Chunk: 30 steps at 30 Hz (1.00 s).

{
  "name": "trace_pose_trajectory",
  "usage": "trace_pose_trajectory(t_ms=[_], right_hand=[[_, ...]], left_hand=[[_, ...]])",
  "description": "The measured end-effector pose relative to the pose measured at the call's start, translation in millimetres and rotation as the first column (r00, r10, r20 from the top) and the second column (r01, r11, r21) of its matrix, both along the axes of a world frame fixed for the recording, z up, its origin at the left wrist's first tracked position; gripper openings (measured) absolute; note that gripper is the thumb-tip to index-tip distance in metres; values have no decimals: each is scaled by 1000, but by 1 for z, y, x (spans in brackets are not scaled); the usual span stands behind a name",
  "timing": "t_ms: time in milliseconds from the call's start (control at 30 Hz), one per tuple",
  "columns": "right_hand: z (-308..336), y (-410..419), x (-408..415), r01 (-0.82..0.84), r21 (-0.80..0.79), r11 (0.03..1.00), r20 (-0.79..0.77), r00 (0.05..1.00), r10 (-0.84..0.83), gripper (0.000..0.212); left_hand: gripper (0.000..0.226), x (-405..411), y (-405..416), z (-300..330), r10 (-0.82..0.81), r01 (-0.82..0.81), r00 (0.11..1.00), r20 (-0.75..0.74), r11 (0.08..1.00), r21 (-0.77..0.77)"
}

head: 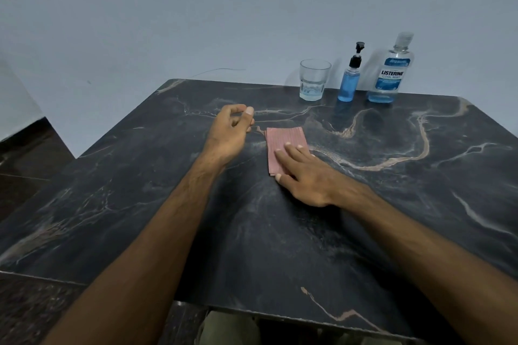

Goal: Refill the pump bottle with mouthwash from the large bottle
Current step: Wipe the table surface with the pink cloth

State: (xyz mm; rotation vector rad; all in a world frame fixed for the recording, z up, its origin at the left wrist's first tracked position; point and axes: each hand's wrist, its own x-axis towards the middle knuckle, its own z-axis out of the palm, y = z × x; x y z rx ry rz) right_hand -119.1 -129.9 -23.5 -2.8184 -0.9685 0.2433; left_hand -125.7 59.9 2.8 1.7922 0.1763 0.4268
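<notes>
Head view: the pump bottle [349, 82], slim, black-pumped and mostly full of blue liquid, stands at the dark marble table's [140, 204] far edge between a glass [312, 80] and the large bottle [388, 73], which holds little blue liquid; the right hand [301, 173] lies flat on a pink cloth [283, 143]; the left hand [228, 131] hovers loosely curled, grasping nothing.

A tall clear plastic mouthwash bottle [390, 70], holding a little blue liquid, carries a blue and white label reading "LISTERINE" in bold dark capitals, with "COOL MINT" beneath it. Smaller print above and below those words is too blurred to read.
</notes>
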Motion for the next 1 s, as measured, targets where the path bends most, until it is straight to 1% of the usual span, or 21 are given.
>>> trace_pose_trajectory(t_ms=[167,267,467,767,1000], right_hand=[[-3,21,21,46,31,998,16,999,-46,58],[-1,38,51,76,27,997,41,996,-77,55],[3,67,116,129,27,991,60,990,-131,44],[4,92,194,180,56,982,64,981,-183,48],[-3,96,216,160,81,984,109,980,-168,52]], left_hand=[[28,15,8,2,-1,1,1000,-27,1000,25],[34,29,10,2,0,3,999,-51,998,63],[35,68,12,4,11,-2,996,-83,994,110],[32,129,29,-4,26,-14,993,-116,995,102],[32,158,38,-16,21,-6,991,-129,993,118]])
